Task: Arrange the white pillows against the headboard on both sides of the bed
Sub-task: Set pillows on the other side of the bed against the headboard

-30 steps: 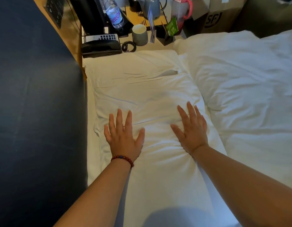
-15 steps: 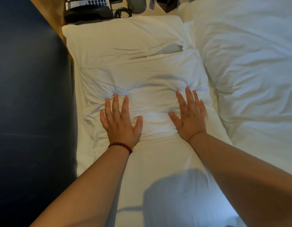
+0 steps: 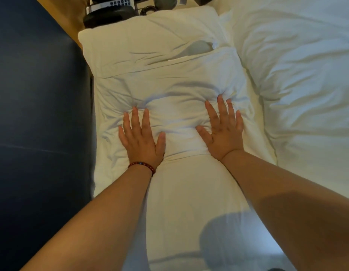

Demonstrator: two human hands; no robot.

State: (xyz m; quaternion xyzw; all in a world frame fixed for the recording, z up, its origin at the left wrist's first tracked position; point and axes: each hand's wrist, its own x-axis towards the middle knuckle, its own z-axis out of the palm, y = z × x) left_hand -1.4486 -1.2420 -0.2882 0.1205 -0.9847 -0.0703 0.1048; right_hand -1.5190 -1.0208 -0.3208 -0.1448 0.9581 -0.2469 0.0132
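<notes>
Deeper than before, the pillow [image 3: 169, 90] is pressed by the left hand [image 3: 142, 141] and right hand [image 3: 224, 135], fingers spread flat. Its near end is cut off below; its long axis is laid along the headboard [image 3: 38, 114].

The pillow [image 3: 169, 90] is plain white with no print, its creases shading to soft grey and its far end taking a warmer cream cast. The duvet [image 3: 298, 79] beside it is the same unpatterned white, with a cool bluish tint in its folds. The padded headboard [image 3: 36, 118] is a deep, plain navy blue edged by a strip of honey-brown wood [image 3: 60, 14], past which sits a black telephone [image 3: 109, 16] with a pale keypad of dark keys, and a bracelet [image 3: 142, 166] of dark red beads, one of them blue, circles the wrist of the left hand [image 3: 141, 139].
</notes>
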